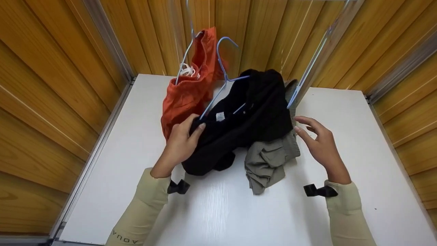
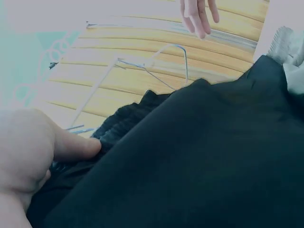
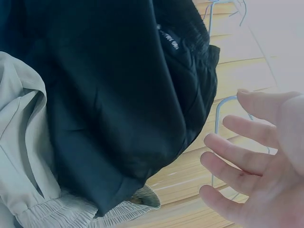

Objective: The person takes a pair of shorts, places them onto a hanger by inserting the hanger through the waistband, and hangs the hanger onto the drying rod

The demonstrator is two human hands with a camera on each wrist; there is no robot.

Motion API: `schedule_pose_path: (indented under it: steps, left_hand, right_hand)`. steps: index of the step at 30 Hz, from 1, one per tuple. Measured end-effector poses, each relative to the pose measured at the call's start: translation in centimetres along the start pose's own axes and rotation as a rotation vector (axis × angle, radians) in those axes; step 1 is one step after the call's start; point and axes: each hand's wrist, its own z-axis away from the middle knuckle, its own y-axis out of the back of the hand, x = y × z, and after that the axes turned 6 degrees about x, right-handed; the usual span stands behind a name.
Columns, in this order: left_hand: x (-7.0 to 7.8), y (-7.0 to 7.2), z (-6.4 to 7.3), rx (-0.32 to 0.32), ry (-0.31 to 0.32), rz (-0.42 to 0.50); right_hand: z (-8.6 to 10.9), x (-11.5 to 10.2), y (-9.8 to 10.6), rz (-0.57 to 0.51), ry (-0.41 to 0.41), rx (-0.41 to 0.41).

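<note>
Black elastic-waist pants (image 1: 263,112) hang bunched in front of me, a small white label inside the waistband. A blue wire hanger (image 1: 217,58) runs into their waist opening, its hook pointing up. My left hand (image 1: 181,141) pinches the left end of the waistband beside the hanger's lower corner. In the left wrist view the thumb (image 2: 85,148) presses on the gathered black fabric. Near the other end, my right hand (image 1: 319,141) has its fingers loosely bent. The right wrist view shows those fingers (image 3: 237,154) spread, apart from the pants, with hanger wire behind them.
Orange-red shorts (image 1: 186,97) with a white drawstring hang on a wire hanger at the left. Grey ribbed-waist pants (image 1: 266,160) lie behind and below the black ones. Another blue wire (image 1: 312,65) slants up at right. Wood-panelled walls enclose the white board (image 1: 218,218).
</note>
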Motion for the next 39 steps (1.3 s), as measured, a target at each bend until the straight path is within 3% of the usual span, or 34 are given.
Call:
schedule_pose_path:
  steps: [15,21,32,39]
  left_hand:
    - [2.1,-0.5,-1.9,0.17,-0.022,0.032]
    - [3.2,-1.2,-2.8,0.175,-0.004,0.06]
    - [4.8,-2.3,-5.2,0.186,0.059,0.013]
    - [5.0,-3.2,-7.0,0.198,0.063,-0.005]
  right_hand:
    - [0.7,0.9,-0.4,-0.013,-0.069,-0.075]
    - [1.0,1.8,-0.9,-0.007,-0.126,-0.122]
    - [1.3,4.4,-2.0,0.011,-0.274,-0.259]
    - [1.7,6.2,-3.1,0.011,-0.339,-0.304]
